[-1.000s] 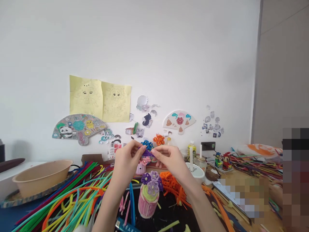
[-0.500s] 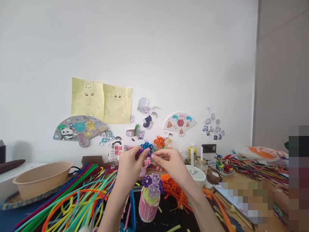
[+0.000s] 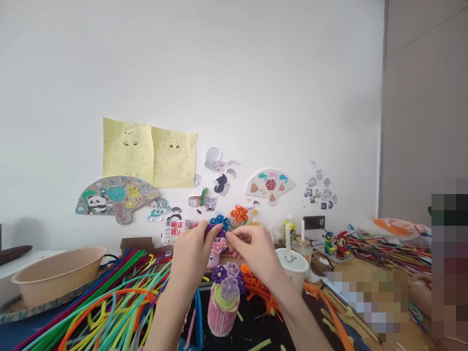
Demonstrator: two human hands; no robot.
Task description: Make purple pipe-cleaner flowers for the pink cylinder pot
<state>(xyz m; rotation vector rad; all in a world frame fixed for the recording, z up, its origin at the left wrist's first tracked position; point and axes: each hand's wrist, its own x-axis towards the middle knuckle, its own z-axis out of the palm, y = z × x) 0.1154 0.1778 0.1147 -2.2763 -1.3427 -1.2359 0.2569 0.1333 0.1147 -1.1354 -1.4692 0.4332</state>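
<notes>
My left hand [image 3: 190, 248] is raised over the middle of the table, thumb and fingers pinched on a small purple pipe-cleaner piece [image 3: 221, 232]. My right hand [image 3: 254, 246] meets it from the other side, its thumb and forefinger closed at the piece's right end. Fingers hide most of the piece, so its exact shape is unclear. Below both hands stands a pink fuzzy cupcake [image 3: 221, 316] with a green top and purple flowers [image 3: 229, 286]. A smaller pink cupcake [image 3: 214, 258] shows behind, between my wrists.
Many coloured pipe cleaners [image 3: 120, 297] spread at left beside a tan oval basin [image 3: 60, 270]. Orange pipe-cleaner pieces [image 3: 256, 285] and a lidded white cup with a straw [image 3: 291, 263] are at right. Another person's hand [image 3: 419, 287] is at the far right.
The view has shifted slightly right. My hands stay together at the purple piece, with only small finger movement.
</notes>
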